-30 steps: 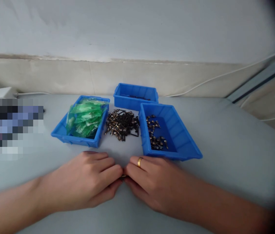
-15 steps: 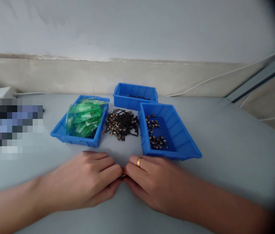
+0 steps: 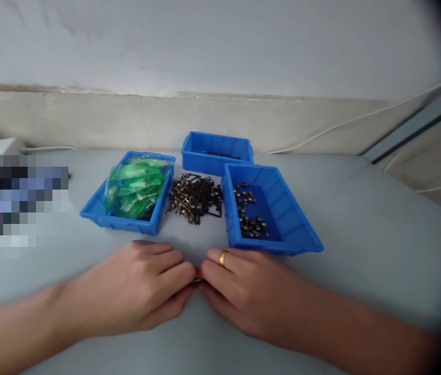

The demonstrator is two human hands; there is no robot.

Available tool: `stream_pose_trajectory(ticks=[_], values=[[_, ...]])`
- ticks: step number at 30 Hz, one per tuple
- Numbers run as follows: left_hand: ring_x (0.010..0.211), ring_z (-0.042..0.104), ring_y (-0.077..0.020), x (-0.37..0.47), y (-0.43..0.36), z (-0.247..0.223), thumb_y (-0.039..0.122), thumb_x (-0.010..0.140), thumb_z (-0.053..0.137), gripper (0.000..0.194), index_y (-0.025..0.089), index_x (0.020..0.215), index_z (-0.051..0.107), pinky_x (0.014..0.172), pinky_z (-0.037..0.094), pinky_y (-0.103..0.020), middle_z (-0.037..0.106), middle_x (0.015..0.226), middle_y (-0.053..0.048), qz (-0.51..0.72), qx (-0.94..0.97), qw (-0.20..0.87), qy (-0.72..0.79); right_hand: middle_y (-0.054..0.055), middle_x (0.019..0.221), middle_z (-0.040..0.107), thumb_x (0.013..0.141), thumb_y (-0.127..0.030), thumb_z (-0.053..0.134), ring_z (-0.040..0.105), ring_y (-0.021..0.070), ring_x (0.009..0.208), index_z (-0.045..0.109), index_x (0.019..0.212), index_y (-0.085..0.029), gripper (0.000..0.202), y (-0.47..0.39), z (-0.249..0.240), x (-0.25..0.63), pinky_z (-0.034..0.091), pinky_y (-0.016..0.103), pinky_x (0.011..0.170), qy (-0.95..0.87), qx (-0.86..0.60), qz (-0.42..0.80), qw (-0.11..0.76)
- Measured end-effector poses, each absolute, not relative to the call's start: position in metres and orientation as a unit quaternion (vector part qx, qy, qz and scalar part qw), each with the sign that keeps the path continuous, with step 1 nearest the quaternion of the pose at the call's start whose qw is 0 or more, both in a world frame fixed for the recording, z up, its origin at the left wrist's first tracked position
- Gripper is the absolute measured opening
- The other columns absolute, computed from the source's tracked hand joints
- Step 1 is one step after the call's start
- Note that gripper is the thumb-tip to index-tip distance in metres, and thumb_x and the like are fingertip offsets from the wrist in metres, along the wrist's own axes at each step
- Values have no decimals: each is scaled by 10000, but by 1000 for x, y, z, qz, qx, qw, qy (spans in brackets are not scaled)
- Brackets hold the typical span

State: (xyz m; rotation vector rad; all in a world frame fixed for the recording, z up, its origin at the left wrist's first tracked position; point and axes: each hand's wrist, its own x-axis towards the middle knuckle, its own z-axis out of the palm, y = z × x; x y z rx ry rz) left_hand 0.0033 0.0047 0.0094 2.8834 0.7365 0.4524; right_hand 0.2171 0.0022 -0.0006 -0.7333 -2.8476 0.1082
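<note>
My left hand (image 3: 154, 286) and my right hand (image 3: 244, 291) meet fingertip to fingertip just above the table. Both are closed in a pinch on a small brass-coloured metal piece (image 3: 197, 280). Only a sliver of it shows between the fingers, so its full shape is hidden. A gold ring is on a finger of my right hand. Beyond the hands lies a loose pile of small dark and brass-coloured screw-like parts (image 3: 195, 198). Close behind my right hand stands a blue bin (image 3: 291, 208) with more small metal parts (image 3: 252, 226) inside.
On the left, a blue bin (image 3: 126, 225) holds green plastic packets (image 3: 138, 187). Another blue bin (image 3: 216, 164) with a few dark pieces stands at the back near the wall (image 3: 220, 52). A white cable (image 3: 322, 130) runs along the wall. The far-left area is pixelated.
Both hands stay in the same place with their fingertips together. The metal piece between them shows at a slightly different angle; otherwise the scene is the same.
</note>
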Motion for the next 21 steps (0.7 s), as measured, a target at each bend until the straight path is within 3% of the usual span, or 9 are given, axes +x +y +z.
stream_pose_trajectory(ticks=[21], values=[[582, 514, -158, 1, 4, 9, 202, 985, 378, 311, 161, 725, 545, 522, 375, -292, 539, 650, -7, 149, 955, 79, 245, 18, 772, 557, 881, -121, 547, 525, 183, 666, 530, 827, -167, 74, 2, -5, 218, 356, 329, 535, -964, -238, 20, 117]])
